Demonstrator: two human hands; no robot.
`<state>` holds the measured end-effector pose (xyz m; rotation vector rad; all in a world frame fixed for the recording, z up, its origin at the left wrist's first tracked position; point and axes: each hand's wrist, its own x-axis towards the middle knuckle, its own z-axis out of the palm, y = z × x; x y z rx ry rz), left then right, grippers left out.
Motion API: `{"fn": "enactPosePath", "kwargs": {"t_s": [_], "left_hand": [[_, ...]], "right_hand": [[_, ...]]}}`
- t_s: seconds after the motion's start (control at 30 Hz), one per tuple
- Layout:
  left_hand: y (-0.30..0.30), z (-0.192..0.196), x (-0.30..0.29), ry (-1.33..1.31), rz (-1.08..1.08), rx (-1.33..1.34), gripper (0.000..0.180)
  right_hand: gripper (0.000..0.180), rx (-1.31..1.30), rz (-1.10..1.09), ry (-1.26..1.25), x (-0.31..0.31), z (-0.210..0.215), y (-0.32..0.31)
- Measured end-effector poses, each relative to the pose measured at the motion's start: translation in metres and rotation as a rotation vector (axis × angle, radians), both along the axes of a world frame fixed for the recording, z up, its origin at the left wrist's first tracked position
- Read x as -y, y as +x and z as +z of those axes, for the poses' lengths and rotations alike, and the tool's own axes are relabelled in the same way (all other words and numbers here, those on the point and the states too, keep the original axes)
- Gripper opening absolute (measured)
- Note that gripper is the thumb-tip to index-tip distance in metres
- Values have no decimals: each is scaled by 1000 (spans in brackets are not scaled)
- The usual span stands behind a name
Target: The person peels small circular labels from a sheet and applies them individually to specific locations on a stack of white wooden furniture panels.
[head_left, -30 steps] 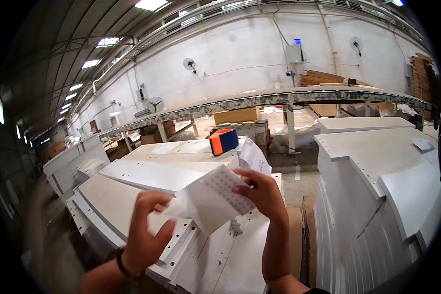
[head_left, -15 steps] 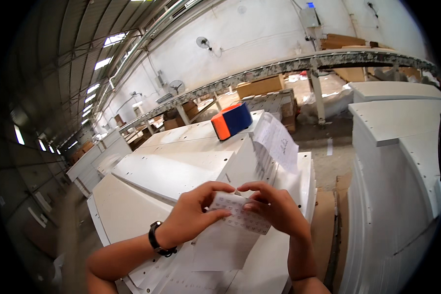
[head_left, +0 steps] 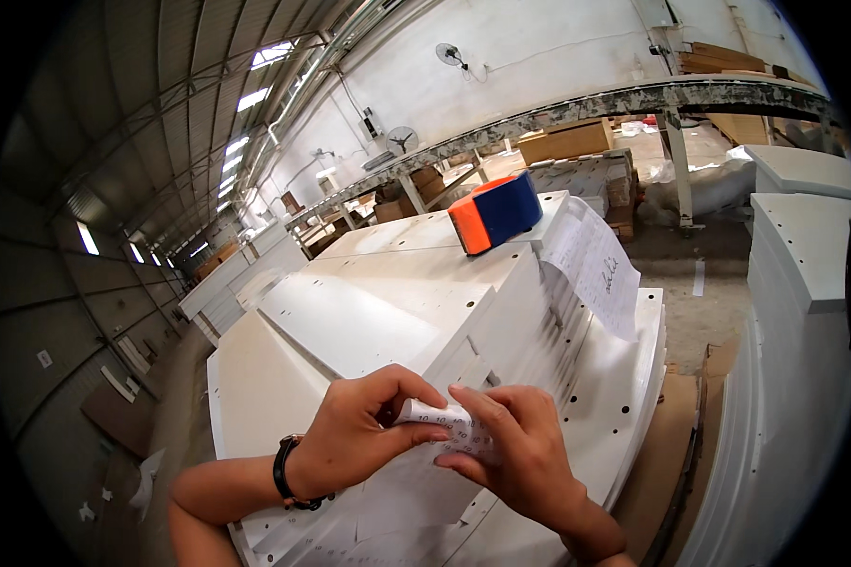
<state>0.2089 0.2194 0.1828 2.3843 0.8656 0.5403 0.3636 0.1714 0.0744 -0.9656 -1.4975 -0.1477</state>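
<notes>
basically both hands pinch the rolled sticker sheet [head_left: 440,422] at 6 o'clock on the white panel stack [head_left: 369,321]: left hand [head_left: 355,439] should anchor the roll while right hand [head_left: 520,454] peels slowly, keeping the edge flat and untorn.

A large factory hall: a white rear wall [head_left: 558,57] with mounted fans [head_left: 450,54] stands far beyond the hands. A corrugated roof [head_left: 142,113] with bright skylights [head_left: 272,55] slopes up to their left. A long conveyor [head_left: 577,104] crosses behind, cardboard boxes [head_left: 565,142] beneath it, over concrete floor [head_left: 700,274] to their right.
</notes>
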Motion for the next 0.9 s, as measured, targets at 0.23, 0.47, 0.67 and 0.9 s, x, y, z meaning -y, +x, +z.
{"fn": "enactPosePath", "kwargs": {"t_s": [0.23, 0.47, 0.67, 0.9], "left_hand": [[2, -8, -6, 91, -112, 153, 16], [-1, -3, 0, 134, -136, 154, 16], [-5, 4, 11, 195, -87, 45, 22], [-2, 0, 5, 174, -85, 66, 27]], "right_hand": [[38, -176, 158, 22, -6, 3, 7], [28, -243, 300, -19, 0, 9, 7], [32, -243, 370, -169, 13, 19, 9], [35, -203, 274, -68, 11, 23, 7]]}}
